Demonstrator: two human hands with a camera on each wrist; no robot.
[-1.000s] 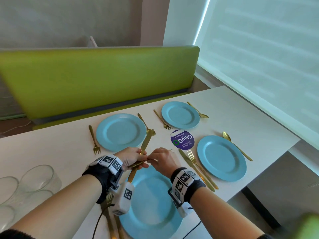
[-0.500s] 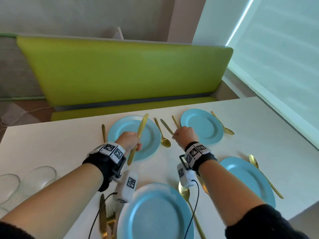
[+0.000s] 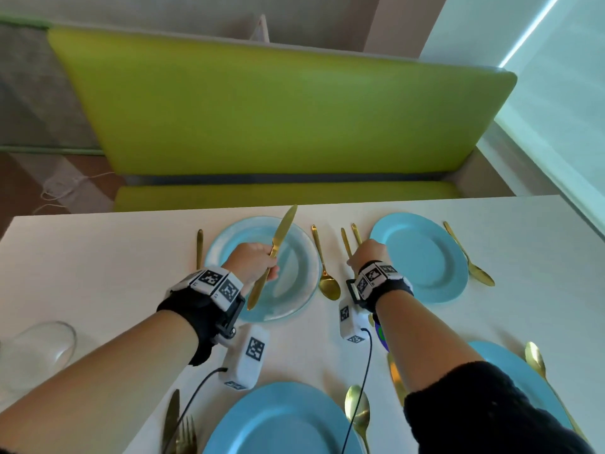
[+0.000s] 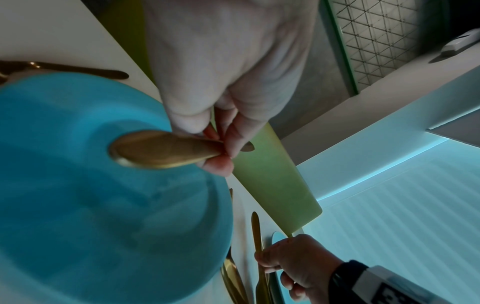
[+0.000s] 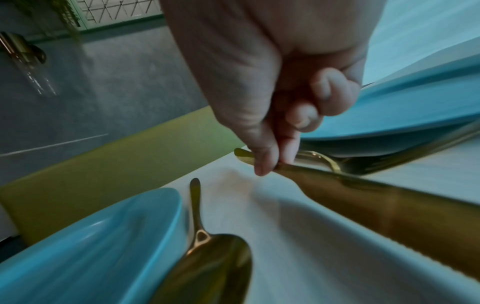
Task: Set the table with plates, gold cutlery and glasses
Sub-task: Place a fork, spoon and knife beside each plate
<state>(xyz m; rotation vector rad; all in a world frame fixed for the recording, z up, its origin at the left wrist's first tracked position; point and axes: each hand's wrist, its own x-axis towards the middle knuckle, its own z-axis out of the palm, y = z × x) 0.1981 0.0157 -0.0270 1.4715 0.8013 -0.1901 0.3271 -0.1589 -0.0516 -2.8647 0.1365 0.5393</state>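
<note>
My left hand [image 3: 269,257] pinches a gold knife [image 3: 282,231] at mid-handle and holds it tilted over the far-left blue plate [image 3: 296,290]. The left wrist view shows the knife handle [image 4: 161,149] sticking out from my fingertips [image 4: 228,148] above that plate [image 4: 103,205]. My right hand [image 3: 353,257] grips a second gold knife [image 3: 344,240] low over the white table [image 3: 98,263], beside a fork [image 3: 356,232] left of the far-right plate [image 3: 422,257]. In the right wrist view, thumb and finger [image 5: 265,164] pinch this knife [image 5: 376,207] next to the fork [image 5: 335,162].
A gold spoon [image 3: 327,283] lies between the far plates, another spoon [image 3: 471,260] lies right of the far-right plate, and a fork [image 3: 199,247] lies left of the far-left one. Near plates [image 3: 284,421] [image 3: 510,371] have cutlery beside them. Glasses [image 3: 39,348] stand at left. A green bench [image 3: 278,109] runs behind the table.
Both hands left the near plate and reached to the far side, each with one knife. My right hand has lowered its knife beside the fork; my left holds its knife over the far-left plate.
</note>
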